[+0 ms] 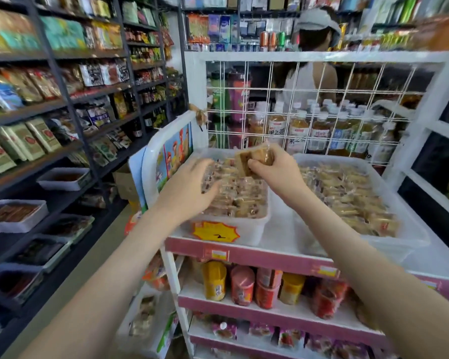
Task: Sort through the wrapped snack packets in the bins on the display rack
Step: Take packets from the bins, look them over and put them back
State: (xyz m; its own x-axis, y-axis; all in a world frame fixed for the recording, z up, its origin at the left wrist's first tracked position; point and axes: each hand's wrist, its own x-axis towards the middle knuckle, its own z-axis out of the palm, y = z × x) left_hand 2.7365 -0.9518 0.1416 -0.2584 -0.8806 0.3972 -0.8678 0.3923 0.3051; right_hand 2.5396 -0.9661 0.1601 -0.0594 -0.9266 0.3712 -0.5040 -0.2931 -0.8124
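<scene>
So, head view: we look down over two bare forearms at the top tier of the display rack (257, 255).
Step in hand: we judge this as mid-sort, picking from the left bin (246, 230), the one with a yellow price tag (215, 232) on its front wall.
Pose, right hand (275, 169): raised over the far edge of the left bin, wrist bent down. Thumb and curled fingers pinch a couple of brown wrapped packets (254, 158), held clear of the heap.
Pose, left hand (192, 187): palm down over the near-left part of the left bin, fingers spread and fairly straight above the loose packets (244, 200). Blur hides whether the fingertips touch them.
Neighbour, right bin (410, 229): just right of the left bin, also full, with neither hand in it.
Behind the left bin: a white wire grid (296, 104), with drink bottles (298, 130) beyond it.
Next move: we think the pinched packets need a look, then a place in one bin or the other. We cannot tell which.
</scene>
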